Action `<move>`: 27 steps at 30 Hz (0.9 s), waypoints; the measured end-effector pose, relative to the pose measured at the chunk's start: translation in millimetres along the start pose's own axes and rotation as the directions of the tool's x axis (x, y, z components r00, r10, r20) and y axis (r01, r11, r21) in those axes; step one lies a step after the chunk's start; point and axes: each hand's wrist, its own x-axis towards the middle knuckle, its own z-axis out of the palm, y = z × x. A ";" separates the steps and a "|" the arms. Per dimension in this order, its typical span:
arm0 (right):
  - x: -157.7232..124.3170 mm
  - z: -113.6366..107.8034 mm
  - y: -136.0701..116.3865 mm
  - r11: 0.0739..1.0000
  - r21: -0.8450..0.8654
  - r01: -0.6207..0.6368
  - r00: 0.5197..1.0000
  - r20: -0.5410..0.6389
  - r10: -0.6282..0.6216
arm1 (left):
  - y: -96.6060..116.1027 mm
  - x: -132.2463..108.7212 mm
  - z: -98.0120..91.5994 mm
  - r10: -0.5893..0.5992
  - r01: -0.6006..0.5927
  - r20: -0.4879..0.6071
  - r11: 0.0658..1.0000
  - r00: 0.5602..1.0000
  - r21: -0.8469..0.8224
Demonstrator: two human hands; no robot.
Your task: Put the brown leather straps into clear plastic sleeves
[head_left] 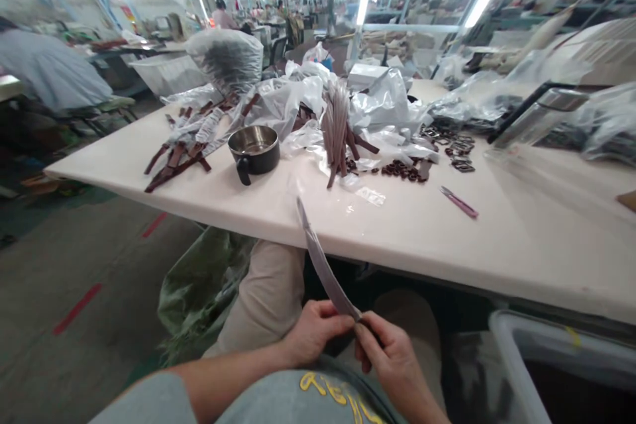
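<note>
A long, curved grey-brown strap (325,271) rises from my lap toward the table's front edge. Its lower end is pinched by my left hand (318,331), thumb and forefinger closed on it. My right hand (390,348) grips the same end just beside, its fingertips meeting those of the left. Whatever lies inside the right fingers is partly hidden. On the table (238,212) ahead, a bundle of similar straps (336,122) lies over plastic bags, with dark small loops (405,171) close by. Pink-handled thread snips (460,202) rest to the right.
A dark metal cup (254,151) stands left of centre, near wrapped brown straps (181,146). Metal buckles (457,149) and a clear flask (541,119) are at the right. Below the table's right side stands a plastic bin (517,364). Another person (50,69) sits far left.
</note>
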 end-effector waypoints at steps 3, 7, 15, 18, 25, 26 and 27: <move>-1.8 0.1 1.1 1.000 0.004 -0.015 1.000 0.013 0.015 | 2.3 0.5 1.2 -0.007 0.007 -0.004 0.997 1.000 -0.076; -18.4 -6.0 29.0 0.997 -0.011 -0.080 0.996 -0.035 0.079 | 19.1 14.7 -10.8 0.045 -0.118 -0.283 0.962 0.958 -0.247; -14.6 4.8 36.0 0.996 0.037 -0.083 0.985 -0.147 0.088 | -3.0 10.0 10.3 -0.005 -0.002 -0.092 0.996 0.996 -0.085; -18.6 -0.9 28.0 0.997 0.043 -0.056 0.991 -0.122 0.061 | 9.5 5.0 14.8 0.131 -0.129 -0.084 0.991 0.988 0.032; -23.4 -10.0 10.2 0.993 0.027 0.116 0.992 -0.051 -0.114 | 27.4 -2.1 14.0 0.407 -0.373 -0.060 0.879 0.911 0.296; -19.7 -8.2 7.1 0.994 0.019 0.112 0.993 -0.040 -0.111 | 25.5 -2.3 14.1 0.392 -0.362 -0.043 0.882 0.919 0.302; -15.8 -5.7 5.0 0.995 0.017 0.096 0.995 -0.031 -0.095 | 23.6 -1.6 13.5 0.366 -0.341 -0.041 0.897 0.930 0.283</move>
